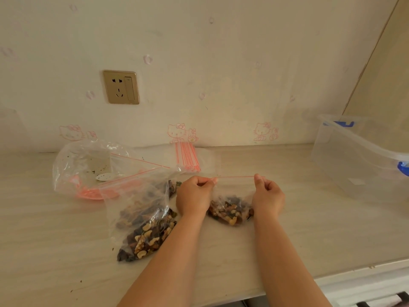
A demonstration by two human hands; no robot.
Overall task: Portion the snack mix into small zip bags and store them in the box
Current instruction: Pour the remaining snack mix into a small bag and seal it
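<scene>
While the pale wood-grain countertop (287, 235) runs out to its front edge at the bottom right, two bare forearms are extended over it. A small clear zip bag (232, 196) is held upright between the hands, its soft film slack, its red zip line stretched straight. The left corner of the zip is pinched by the left hand (194, 196), fingers curled; the right corner is pinched by the right hand (267, 196) likewise. A lumpy portion of snack mix (231, 212), nuts and dark dried fruit, is settled in the bag's bottom, resting on the counter. Just left, a larger crinkled bag of mix (143, 227) is lain flat, its mouth gaping. Bare counter is left between the right hand and the clear rigid plastic box (358, 160), which is set well apart at the far right, blue latches on its rim. Farther back, a stack of empty zip bags (188, 159) is seen near the wall, beside an open, puffed clear bag (88, 167). A brass-coloured socket plate (121, 87) is mounted on the wallpaper above.
</scene>
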